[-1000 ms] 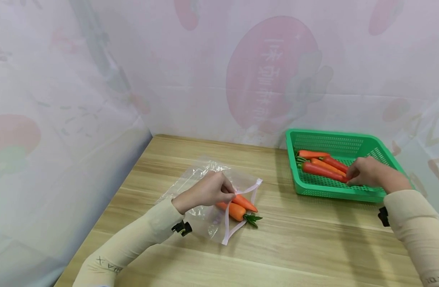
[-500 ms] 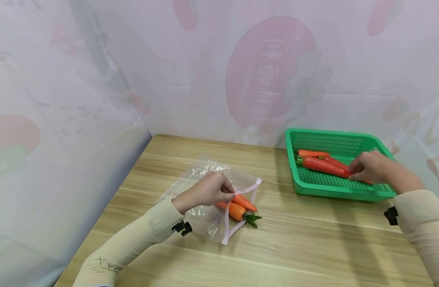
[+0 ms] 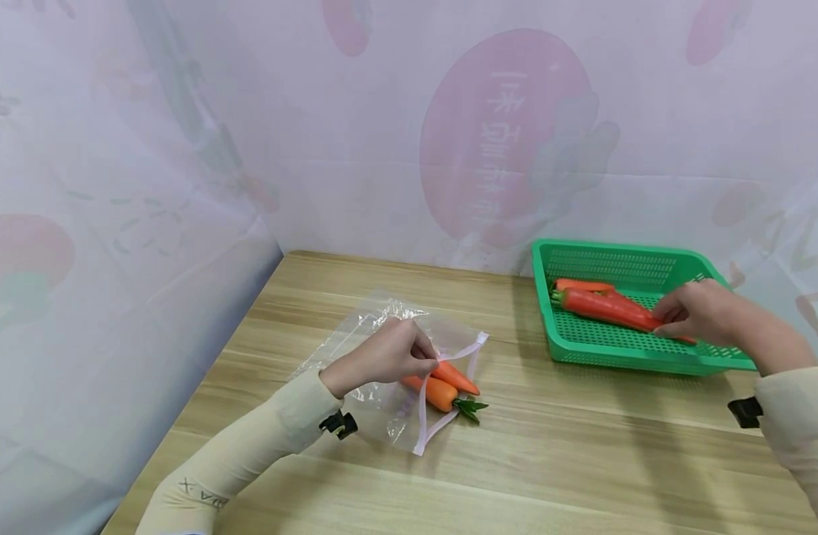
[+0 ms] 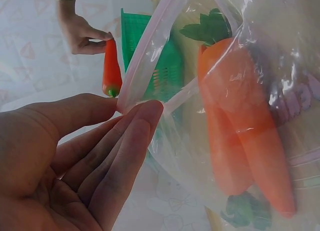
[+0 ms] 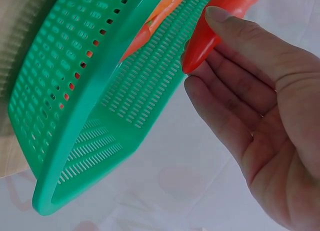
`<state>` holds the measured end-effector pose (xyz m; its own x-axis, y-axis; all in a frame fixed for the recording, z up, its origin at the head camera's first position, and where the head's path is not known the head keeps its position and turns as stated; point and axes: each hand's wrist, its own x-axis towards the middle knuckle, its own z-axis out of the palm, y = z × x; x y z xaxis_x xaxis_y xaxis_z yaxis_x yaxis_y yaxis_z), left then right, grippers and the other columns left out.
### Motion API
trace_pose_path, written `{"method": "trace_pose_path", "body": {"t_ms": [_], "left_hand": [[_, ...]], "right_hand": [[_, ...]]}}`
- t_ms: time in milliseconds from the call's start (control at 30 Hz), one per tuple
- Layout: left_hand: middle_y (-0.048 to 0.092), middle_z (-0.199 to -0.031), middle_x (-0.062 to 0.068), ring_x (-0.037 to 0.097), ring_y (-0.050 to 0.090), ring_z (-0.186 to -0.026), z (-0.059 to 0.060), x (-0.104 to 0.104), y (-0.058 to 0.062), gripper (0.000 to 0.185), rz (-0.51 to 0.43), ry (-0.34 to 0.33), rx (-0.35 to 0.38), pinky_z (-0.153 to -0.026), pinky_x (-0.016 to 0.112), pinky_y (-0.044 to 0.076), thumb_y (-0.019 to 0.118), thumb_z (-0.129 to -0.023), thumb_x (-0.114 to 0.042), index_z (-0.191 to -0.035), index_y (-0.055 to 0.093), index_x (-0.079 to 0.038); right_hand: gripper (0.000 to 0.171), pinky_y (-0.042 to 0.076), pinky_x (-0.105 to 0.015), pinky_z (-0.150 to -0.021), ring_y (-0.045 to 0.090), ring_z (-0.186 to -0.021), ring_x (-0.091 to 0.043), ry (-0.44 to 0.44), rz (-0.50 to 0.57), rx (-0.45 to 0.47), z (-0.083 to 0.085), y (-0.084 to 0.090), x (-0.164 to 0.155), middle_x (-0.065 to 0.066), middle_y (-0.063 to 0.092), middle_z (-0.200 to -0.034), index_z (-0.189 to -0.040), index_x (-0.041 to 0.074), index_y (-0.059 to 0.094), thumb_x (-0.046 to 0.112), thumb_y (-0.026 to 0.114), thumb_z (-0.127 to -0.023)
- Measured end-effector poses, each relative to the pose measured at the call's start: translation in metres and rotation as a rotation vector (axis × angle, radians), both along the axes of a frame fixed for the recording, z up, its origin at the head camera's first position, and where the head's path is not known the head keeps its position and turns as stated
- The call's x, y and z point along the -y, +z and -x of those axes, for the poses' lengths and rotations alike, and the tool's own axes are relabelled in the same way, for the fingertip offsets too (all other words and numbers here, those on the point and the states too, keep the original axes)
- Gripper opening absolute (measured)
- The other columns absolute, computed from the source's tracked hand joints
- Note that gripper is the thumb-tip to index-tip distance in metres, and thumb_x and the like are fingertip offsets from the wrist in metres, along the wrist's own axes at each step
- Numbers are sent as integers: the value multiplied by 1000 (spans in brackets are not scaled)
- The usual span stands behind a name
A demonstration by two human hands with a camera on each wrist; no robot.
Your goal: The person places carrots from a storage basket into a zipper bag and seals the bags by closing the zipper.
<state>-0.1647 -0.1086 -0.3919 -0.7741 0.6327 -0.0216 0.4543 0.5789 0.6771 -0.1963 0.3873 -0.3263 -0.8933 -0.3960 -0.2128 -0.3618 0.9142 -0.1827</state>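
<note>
My left hand (image 3: pixel 385 360) pinches the pink-edged mouth of a clear zip bag (image 3: pixel 449 334) between thumb and fingertips. Inside lie two orange carrots (image 3: pixel 442 395), the leafy green top of one sticking out of the opening. In the left wrist view the carrots (image 4: pixel 265 151) show through the plastic. Over at the right, my right hand (image 3: pixel 706 319) holds a red chili pepper (image 3: pixel 602 307) by its pointed tip, thumb against fingers, above the green basket (image 3: pixel 622 360). The right wrist view shows that pepper's tip (image 5: pixel 202 43) between thumb and fingers.
Below the held pepper, an orange-red carrot (image 3: pixel 582 284) and other red and orange pieces lie in the basket, partly covered. The wooden table (image 3: pixel 515 468) spans the front. Printed cloth (image 3: pixel 355 186) hangs behind and at the sides.
My right hand has raised the chili pepper slightly and moved a little to the right, so the pepper now covers an orange piece behind it. My left hand and the bag stay put.
</note>
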Motion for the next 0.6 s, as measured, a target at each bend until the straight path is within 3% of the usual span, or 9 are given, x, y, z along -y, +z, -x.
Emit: {"method": "trace_pose_path", "body": {"t_ms": [233,600], "left_hand": [[81,-82,2,1,70,-70,-1,2,0,10,3,4,10,-64,18,58,76,-93,-8,-94,84,-1],[81,-82,2,0,70,-69,-2,4,0,10,13,5,-5,-63,17,58,77,-93,-9,-93,84,-2]], "right_hand": [[22,58,-21,-66,71,-77,-6,13,24,13,-11,4,10,2,80,-94,-106,5,81,18,85,-89],[18,57,-20,-67,66,-74,5,78,65,12,-32,9,32,10,76,-90,-102,14,81,22,87,-87]]}}
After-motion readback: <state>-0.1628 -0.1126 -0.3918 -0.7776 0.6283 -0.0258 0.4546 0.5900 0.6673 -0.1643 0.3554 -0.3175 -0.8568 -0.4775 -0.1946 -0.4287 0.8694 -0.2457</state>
